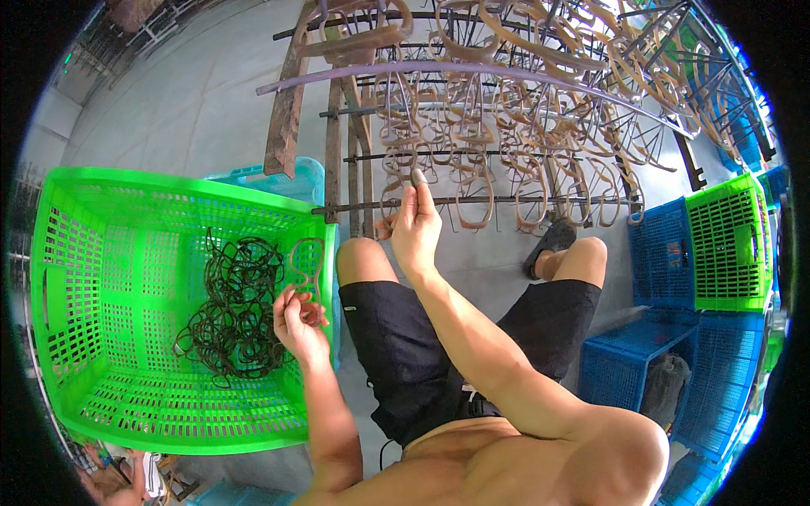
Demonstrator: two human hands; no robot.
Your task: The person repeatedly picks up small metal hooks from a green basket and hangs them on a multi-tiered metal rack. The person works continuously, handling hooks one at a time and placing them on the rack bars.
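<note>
My left hand [304, 324] grips the lower end of a thin brown loop [306, 258], shaped like a shoe-sole outline. It is held over the right side of a bright green plastic basket [126, 180]. Inside that basket lies a tangled heap of thin dark loops [237, 303]. My right hand [416, 231] is raised at the near side of a rack, its fingers pointing up and a grey cover on one fingertip. Brown loops [476, 218] hang there from a dark bar [500, 201]. Whether the right fingers pinch one is unclear.
More bars with hanging loops rise in tiers, including a purple bar [443, 66] close to the camera. Wooden posts [286, 126] hold the rack's left side. Blue crates [610, 373] and a green crate [728, 243] stand at right. Part of another person [120, 477] shows lower left.
</note>
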